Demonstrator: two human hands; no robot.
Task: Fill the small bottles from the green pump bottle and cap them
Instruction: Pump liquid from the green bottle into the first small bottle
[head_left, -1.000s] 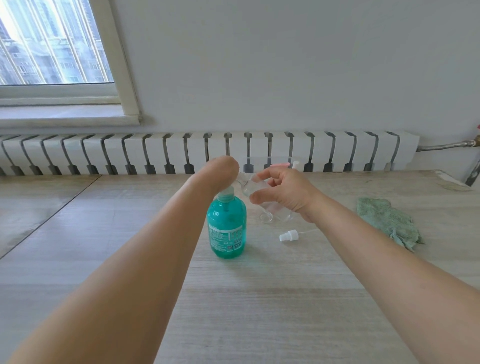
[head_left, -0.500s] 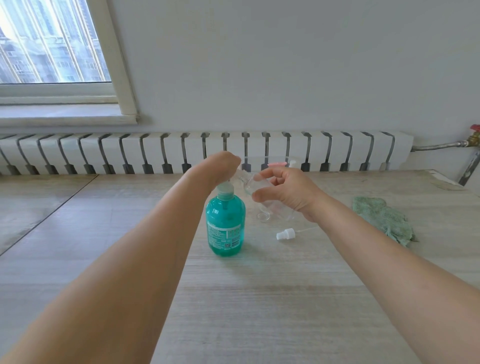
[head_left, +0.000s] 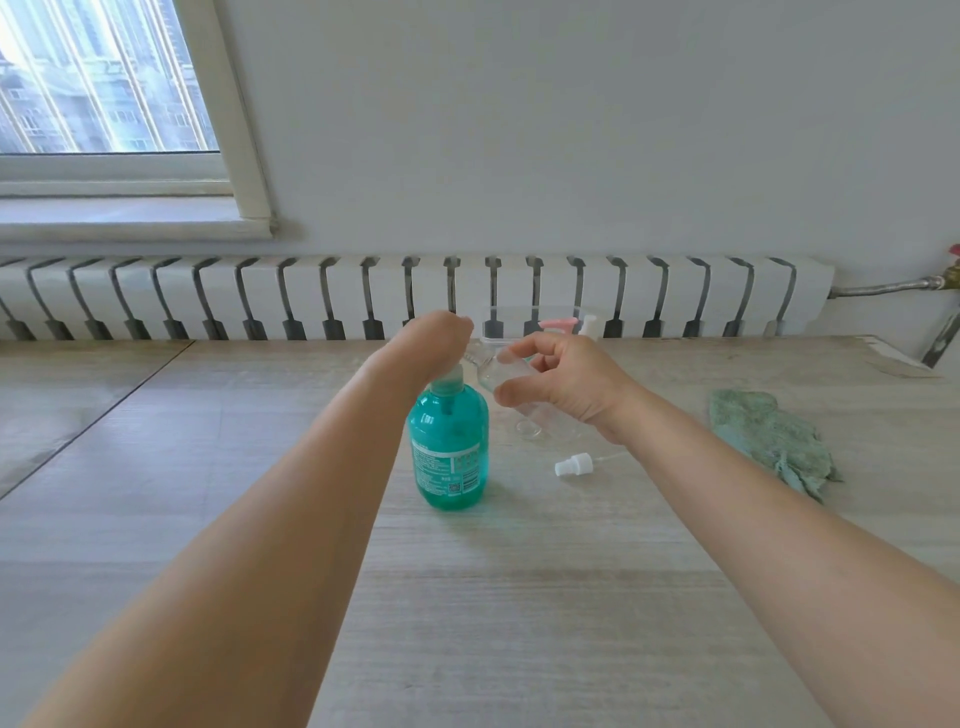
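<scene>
**Pump pressed, small bottle held at the spout**

We see broad open room on the near half of the surface (head_left: 519, 597), crossed only by our two forearms. The far edge runs along the radiator (head_left: 363, 296); a seam line cuts the surface at the left, and its right corner shows near the pipe (head_left: 883, 285).

The green pump bottle (head_left: 450, 447) stands upright at mid-surface, long axis vertical, label facing us. Our left hand (head_left: 434, 340) rests on its pump head, fingers bent down over the top; we cannot tell how far they curl round it. Our right hand (head_left: 561, 382) pinches a clear small bottle (head_left: 498, 371) between thumb and fingers, held above the surface and tilted, its mouth pointing left toward the pump spout, its base down to the right.

A white spray cap (head_left: 572, 464) lies on its side just right of the green bottle, its thin tube trailing right. A green cloth (head_left: 769, 441) lies crumpled well to the right. Behind the right hand stands a clear container (head_left: 514, 322) with a pink cap (head_left: 558, 325) beside it.

The surface is pale wood-grain; a grey wall and a window (head_left: 104, 78) at upper left close the room.
</scene>
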